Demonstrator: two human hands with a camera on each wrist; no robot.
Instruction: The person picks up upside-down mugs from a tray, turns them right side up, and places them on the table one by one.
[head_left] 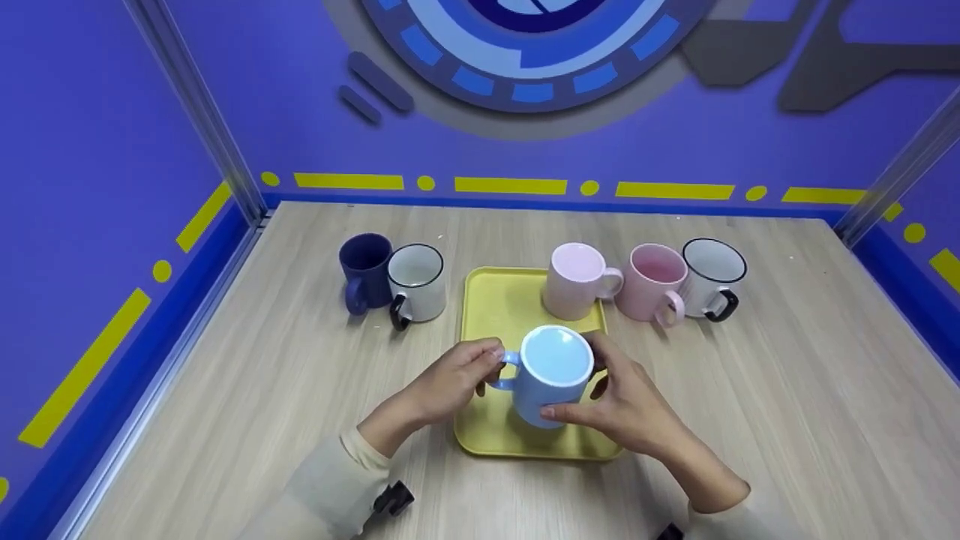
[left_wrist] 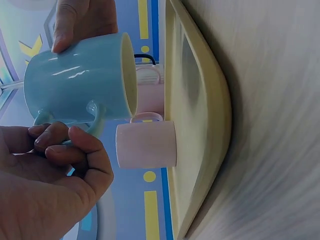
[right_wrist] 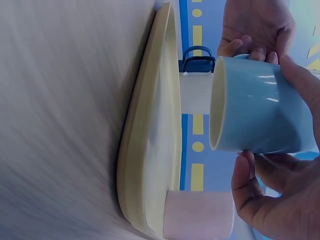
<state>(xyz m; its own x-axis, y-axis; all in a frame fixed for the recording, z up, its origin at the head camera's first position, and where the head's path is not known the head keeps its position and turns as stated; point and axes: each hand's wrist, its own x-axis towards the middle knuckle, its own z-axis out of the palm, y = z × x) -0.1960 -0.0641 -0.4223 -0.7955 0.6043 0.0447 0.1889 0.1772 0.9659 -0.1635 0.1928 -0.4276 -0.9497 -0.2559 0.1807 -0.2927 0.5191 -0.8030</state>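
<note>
Over the yellow tray (head_left: 499, 300) a light blue mug (head_left: 546, 397) is held upside down, its mouth facing the tray and its base up. My left hand (head_left: 454, 379) pinches the mug's handle with thumb and fingers. Around the body from the other side, my right hand (head_left: 634, 405) grips it, thumb in front and fingers behind. Both wrist views show a gap between the blue mug's rim (left_wrist: 131, 75) and the tray. A pale pink mug (head_left: 568, 292) stands upside down at the tray's far right corner, its handle pointing right.
Right of the tray, a pink mug (head_left: 646, 296) and a white mug (head_left: 701, 289) with black rim stand upright. To the left are a navy mug (head_left: 369, 274) and another black-rimmed white mug (head_left: 420, 296). Blue panels (head_left: 480, 150) wall the table's back and sides.
</note>
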